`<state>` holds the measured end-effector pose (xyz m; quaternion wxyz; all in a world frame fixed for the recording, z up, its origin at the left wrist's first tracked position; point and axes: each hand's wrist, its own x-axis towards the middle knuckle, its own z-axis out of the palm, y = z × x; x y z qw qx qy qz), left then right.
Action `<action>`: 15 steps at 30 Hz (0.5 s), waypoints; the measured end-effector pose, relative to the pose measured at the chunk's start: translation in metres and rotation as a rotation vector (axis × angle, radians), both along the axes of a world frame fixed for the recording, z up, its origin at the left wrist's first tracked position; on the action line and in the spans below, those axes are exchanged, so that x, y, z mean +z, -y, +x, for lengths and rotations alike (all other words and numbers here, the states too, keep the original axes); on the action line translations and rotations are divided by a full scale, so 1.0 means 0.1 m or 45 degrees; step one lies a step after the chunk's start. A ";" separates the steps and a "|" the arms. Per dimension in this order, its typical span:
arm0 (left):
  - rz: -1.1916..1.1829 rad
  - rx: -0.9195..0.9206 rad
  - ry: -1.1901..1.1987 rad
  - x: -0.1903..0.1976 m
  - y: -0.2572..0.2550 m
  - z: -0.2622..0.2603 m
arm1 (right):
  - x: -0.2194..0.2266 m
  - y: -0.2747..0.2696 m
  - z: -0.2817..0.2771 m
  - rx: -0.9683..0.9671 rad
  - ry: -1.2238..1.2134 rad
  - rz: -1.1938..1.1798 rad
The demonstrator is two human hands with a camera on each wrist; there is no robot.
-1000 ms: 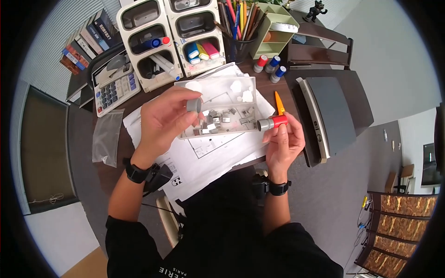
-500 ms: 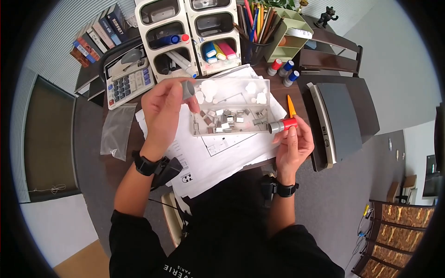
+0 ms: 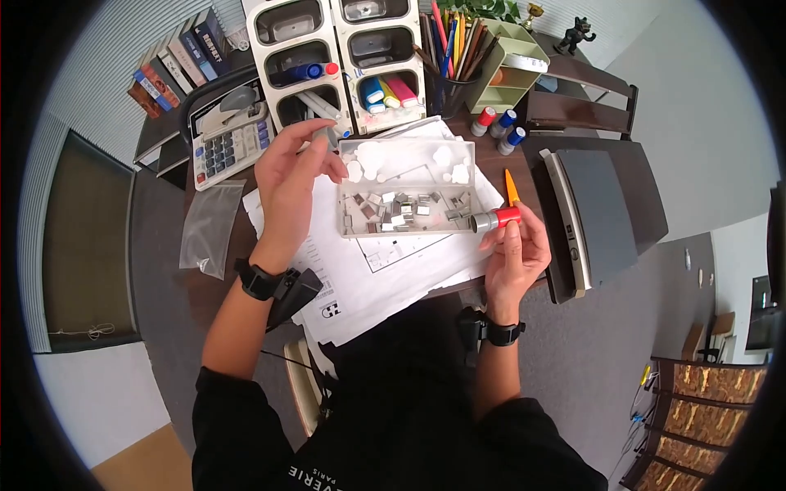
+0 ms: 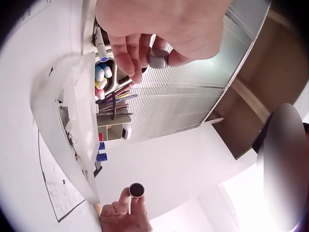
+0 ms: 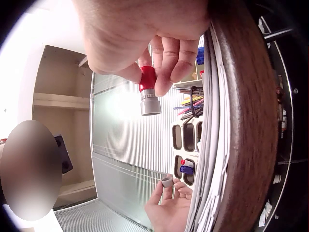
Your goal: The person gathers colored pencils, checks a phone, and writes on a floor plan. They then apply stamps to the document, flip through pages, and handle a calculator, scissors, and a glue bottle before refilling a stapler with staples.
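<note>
My left hand [image 3: 286,184] pinches a grey round stamp cap [image 4: 158,59] between thumb and fingers, over the left end of the plastic box. In my right hand [image 3: 514,258] is a small stamp with a red handle and grey body [image 5: 148,89], gripped by the red part. Its dark round end [image 4: 136,190] shows uncovered in the left wrist view and points left toward the other hand. Cap and stamp are well apart. Between the hands lies the open translucent box [image 3: 348,235], with several small metal pieces [image 3: 401,214] inside and white round pieces [image 3: 368,159] at its back.
Printed papers [image 3: 393,270] lie under the box. An orange pointed tool [image 3: 512,187] lies beyond my right hand, near several red and blue stamps [image 3: 499,127]. A laptop [image 3: 589,213] stands right; a calculator [image 3: 233,147] and clear bag [image 3: 209,229] left; drawers [image 3: 332,82] behind.
The head view has shifted, so the desk sits further right. My left hand has drawn the cap away from the stamp, toward the box's left end. The right hand keeps its grip on the stamp.
</note>
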<state>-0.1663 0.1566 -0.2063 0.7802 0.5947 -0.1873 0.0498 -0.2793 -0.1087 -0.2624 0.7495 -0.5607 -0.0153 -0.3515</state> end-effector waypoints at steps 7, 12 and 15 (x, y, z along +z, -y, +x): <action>0.020 0.024 0.001 -0.03 -0.01 0.02 | 0.05 -0.01 0.00 -0.007 -0.042 -0.031; 0.089 0.074 -0.012 -0.05 0.01 0.03 | 0.03 -0.03 0.01 -0.036 -0.041 -0.064; 0.155 0.114 0.016 -0.07 0.04 0.06 | 0.06 -0.03 0.02 -0.041 -0.039 -0.094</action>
